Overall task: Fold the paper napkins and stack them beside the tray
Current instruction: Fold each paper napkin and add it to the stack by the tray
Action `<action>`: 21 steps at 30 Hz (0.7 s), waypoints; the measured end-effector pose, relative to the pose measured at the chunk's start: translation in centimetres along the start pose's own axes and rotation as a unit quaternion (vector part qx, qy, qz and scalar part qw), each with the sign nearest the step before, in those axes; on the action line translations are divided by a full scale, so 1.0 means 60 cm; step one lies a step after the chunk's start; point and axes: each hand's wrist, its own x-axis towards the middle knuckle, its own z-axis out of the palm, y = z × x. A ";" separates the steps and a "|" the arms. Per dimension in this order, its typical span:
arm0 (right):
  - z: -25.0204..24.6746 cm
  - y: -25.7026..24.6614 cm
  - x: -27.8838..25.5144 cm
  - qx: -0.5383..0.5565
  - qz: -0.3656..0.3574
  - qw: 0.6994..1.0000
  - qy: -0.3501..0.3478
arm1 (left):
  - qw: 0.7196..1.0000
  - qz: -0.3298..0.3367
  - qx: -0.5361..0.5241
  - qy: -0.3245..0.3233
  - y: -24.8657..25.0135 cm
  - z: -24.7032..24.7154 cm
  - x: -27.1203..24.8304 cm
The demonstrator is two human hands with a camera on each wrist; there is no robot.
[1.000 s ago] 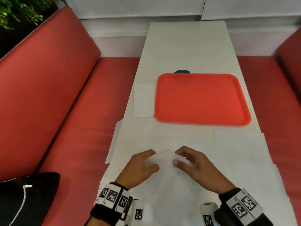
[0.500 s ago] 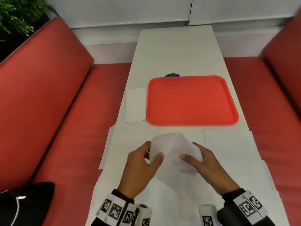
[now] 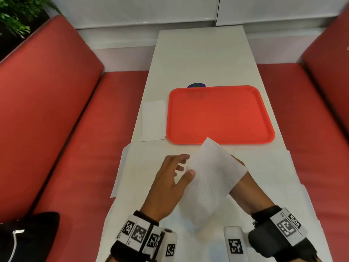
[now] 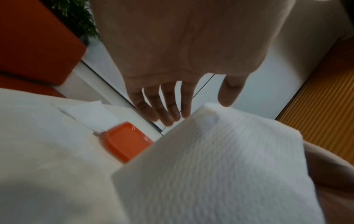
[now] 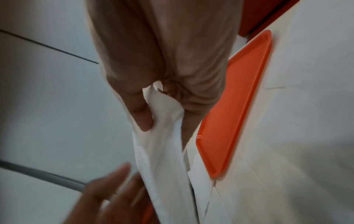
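A white paper napkin (image 3: pixel 209 178) is lifted off the table, tilted, just in front of the orange tray (image 3: pixel 221 114). My right hand (image 3: pixel 243 184) is mostly hidden behind it; in the right wrist view its thumb and fingers (image 5: pixel 141 112) pinch the napkin (image 5: pixel 162 136) at its top edge. My left hand (image 3: pixel 183 167) is beside the sheet with fingers straight and spread, the thumb at its left edge. In the left wrist view the fingers (image 4: pixel 166 109) hold nothing above the napkin (image 4: pixel 220 166). One folded napkin (image 3: pixel 154 120) lies left of the tray.
Several unfolded napkins (image 3: pixel 264 167) lie flat across the near end of the white table (image 3: pixel 200 53). Red bench seats (image 3: pixel 47 110) flank it on both sides. A black bag (image 3: pixel 28 237) sits at lower left, and a small blue sticker (image 3: pixel 196 85) lies behind the tray.
The napkin has risen from the table and swung up toward the tray. My left hand has let go of it and opened; my right hand still holds it.
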 end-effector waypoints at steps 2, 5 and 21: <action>0.002 -0.003 0.007 0.016 -0.013 1.000 -0.013 | 0.999 -0.017 -0.010 -0.036 -0.012 -0.002 0.013; 0.009 -0.013 0.024 0.020 -0.027 0.999 -0.009 | 0.997 -0.032 -0.059 -0.045 -0.021 -0.015 0.035; -0.032 0.065 0.062 -0.030 0.044 0.988 0.148 | 0.959 -0.189 -0.068 0.198 -0.198 -0.170 0.398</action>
